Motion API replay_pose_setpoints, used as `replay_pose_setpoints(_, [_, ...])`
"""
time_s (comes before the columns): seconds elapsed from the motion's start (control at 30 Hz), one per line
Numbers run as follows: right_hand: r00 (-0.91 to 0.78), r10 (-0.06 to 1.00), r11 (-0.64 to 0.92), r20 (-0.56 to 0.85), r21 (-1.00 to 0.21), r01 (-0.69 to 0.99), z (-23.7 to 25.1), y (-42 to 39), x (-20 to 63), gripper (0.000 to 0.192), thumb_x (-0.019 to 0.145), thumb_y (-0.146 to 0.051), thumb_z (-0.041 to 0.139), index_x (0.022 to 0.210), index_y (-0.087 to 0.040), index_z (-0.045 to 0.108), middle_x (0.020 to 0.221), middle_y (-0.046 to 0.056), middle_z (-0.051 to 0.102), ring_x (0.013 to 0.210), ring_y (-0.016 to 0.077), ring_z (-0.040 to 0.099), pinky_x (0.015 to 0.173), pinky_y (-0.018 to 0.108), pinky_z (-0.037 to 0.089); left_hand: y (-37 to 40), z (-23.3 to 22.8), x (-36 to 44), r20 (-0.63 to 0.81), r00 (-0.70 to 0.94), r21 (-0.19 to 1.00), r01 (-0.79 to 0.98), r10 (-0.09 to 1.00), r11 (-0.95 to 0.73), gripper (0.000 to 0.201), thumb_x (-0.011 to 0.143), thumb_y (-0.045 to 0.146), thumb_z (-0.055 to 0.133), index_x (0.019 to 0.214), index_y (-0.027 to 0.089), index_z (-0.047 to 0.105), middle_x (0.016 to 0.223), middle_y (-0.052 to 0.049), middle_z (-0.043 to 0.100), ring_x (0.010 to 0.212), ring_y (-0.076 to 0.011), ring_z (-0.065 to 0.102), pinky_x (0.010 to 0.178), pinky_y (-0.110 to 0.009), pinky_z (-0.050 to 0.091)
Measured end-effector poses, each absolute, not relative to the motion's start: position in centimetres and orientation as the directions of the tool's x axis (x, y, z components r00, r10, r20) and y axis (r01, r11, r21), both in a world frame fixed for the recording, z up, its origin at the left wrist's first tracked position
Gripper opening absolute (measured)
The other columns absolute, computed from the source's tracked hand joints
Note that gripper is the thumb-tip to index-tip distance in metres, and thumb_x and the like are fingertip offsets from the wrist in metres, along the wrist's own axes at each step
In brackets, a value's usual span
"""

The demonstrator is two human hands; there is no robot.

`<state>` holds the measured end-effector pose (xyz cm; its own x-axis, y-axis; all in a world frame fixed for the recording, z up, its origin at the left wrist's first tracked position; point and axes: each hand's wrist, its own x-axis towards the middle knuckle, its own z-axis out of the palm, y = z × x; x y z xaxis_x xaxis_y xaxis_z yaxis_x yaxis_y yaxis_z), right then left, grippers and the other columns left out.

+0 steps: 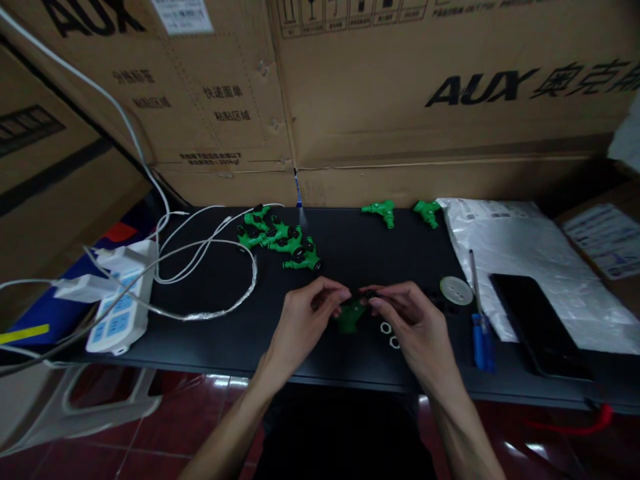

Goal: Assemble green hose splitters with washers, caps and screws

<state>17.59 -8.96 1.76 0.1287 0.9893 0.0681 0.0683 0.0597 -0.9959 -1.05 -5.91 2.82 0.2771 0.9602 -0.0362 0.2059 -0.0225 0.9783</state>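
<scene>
A green Y-shaped hose connector (351, 316) is between my two hands, low over the table's front half, slightly blurred. My left hand (313, 313) pinches it at its upper left end, thumb and forefinger closed. At its upper right, my right hand (413, 313) closes its fingertips around a small black part (370, 294), which the fingers partly cover. Beneath the right hand lie two light-coloured hex nuts (385, 328). Further back on the left is a cluster of green connectors with black parts (287, 241). Two more green connectors (384, 212) lie by the back box.
The black table (210, 347) backs onto large cardboard boxes (360, 100). A white power strip (123, 300) and looping white cables lie left. On the right are a round pale disc (456, 291), a blue-handled screwdriver (483, 340), a black phone (540, 323) and a white plastic mailer (495, 233).
</scene>
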Motion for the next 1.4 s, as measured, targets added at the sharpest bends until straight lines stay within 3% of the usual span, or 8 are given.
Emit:
replay_pose_setpoints(0.13, [0.075, 0.996, 0.027, 0.038, -0.989, 0.144, 1.1, -8.8, 18.9, 0.021, 0.086, -0.037, 0.073, 0.094, -0.019, 0.066, 0.081, 0.006, 0.077, 0.073, 0.0178, 0.076, 0.07, 0.028, 0.063, -8.5, 2.3, -1.9, 0.078, 0.272, 0.866, 0.459, 0.959, -0.201, 0.029, 0.093, 0.038, 0.069, 0.119, 0.025, 0.07, 0.124, -0.005, 0.069, 0.067, -0.0105, 0.066, 0.069, -0.027, 0.059])
replay_pose_setpoints(0.27, [0.041, 0.999, 0.008, 0.019, -0.965, 0.262, 0.2, -8.6, 19.8, 0.027, 0.085, -0.039, 0.074, 0.101, -0.018, 0.074, 0.087, 0.008, 0.078, 0.077, 0.0203, 0.077, 0.072, 0.03, 0.063, -9.7, 0.7, -1.0, 0.086, 0.354, 0.78, 0.558, 0.931, -0.284, 0.048, 0.095, 0.04, 0.066, 0.139, 0.026, 0.058, 0.141, -0.008, 0.062, 0.082, -0.0174, 0.073, 0.086, -0.038, 0.063])
replay_pose_setpoints(0.37, [0.05, 0.997, 0.033, 0.051, -0.947, 0.32, 0.0, -8.4, 20.3, 0.025, 0.083, -0.037, 0.076, 0.101, -0.02, 0.076, 0.094, 0.008, 0.078, 0.085, 0.0203, 0.076, 0.079, 0.032, 0.063, -9.0, -0.1, 0.0, 0.074, 0.377, 0.772, 0.564, 0.923, -0.293, 0.044, 0.097, 0.038, 0.063, 0.138, 0.024, 0.059, 0.139, -0.008, 0.063, 0.109, -0.0248, 0.071, 0.099, -0.044, 0.059])
replay_pose_setpoints(0.43, [0.052, 0.995, 0.058, 0.08, -0.94, 0.336, 0.0, -8.4, 20.5, 0.023, 0.082, -0.034, 0.077, 0.1, -0.021, 0.077, 0.1, 0.008, 0.077, 0.089, 0.02, 0.076, 0.083, 0.032, 0.063, -8.4, -0.3, 0.5, 0.085, 0.39, 0.785, 0.54, 0.917, -0.303, 0.041, 0.097, 0.037, 0.062, 0.136, 0.023, 0.06, 0.136, -0.007, 0.065, 0.116, -0.0253, 0.069, 0.103, -0.045, 0.057])
replay_pose_setpoints(0.73, [0.02, 0.987, 0.138, 0.162, -0.891, 0.433, -0.1, -8.5, 20.2, 0.019, 0.086, -0.03, 0.074, 0.101, -0.021, 0.079, 0.099, 0.008, 0.075, 0.082, 0.0187, 0.075, 0.079, 0.033, 0.064, -8.1, -0.6, 0.5, 0.099, 0.372, 0.826, 0.486, 0.923, -0.284, 0.042, 0.094, 0.038, 0.066, 0.133, 0.024, 0.061, 0.132, -0.006, 0.066, 0.109, -0.0236, 0.071, 0.103, -0.046, 0.057])
replay_pose_setpoints(0.93, [-0.113, 0.961, 0.273, 0.253, -0.795, 0.541, 0.0, -7.9, 19.8, 0.017, 0.092, -0.029, 0.067, 0.102, -0.025, 0.08, 0.105, 0.007, 0.074, 0.097, 0.0216, 0.072, 0.088, 0.037, 0.06, -7.9, -0.6, 0.3, 0.071, 0.366, 0.843, 0.475, 0.928, -0.252, 0.041, 0.089, 0.036, 0.073, 0.127, 0.022, 0.066, 0.128, -0.006, 0.067, 0.103, -0.0234, 0.073, 0.099, -0.043, 0.06])
replay_pose_setpoints(1.13, [-0.348, 0.915, 0.383, 0.204, -0.713, 0.588, 0.3, -7.4, 19.7, 0.033, 0.098, -0.017, 0.051, 0.118, -0.025, 0.076, 0.111, 0.008, 0.069, 0.095, 0.0164, 0.072, 0.081, 0.027, 0.06, -7.7, -0.5, 0.3, 0.039, 0.358, 0.836, 0.5, 0.933, -0.227, 0.041, 0.088, 0.037, 0.074, 0.125, 0.02, 0.067, 0.126, -0.005, 0.067, 0.1, -0.0223, 0.073, 0.1, -0.042, 0.059])
replay_pose_setpoints(1.4, [-0.553, 0.831, 0.467, 0.057, -0.613, 0.638, 3.6, -6.3, 21.2, 0.068, 0.079, 0.004, 0.042, 0.132, -0.032, 0.067, 0.118, 0.002, 0.07, 0.097, 0.0169, 0.071, 0.084, 0.027, 0.059, -7.5, 0.0, 0.2, 0.02, 0.361, 0.848, 0.487, 0.932, -0.207, 0.037, 0.089, 0.034, 0.074, 0.123, 0.021, 0.068, 0.125, -0.005, 0.067, 0.099, -0.022, 0.072, 0.1, -0.042, 0.058])
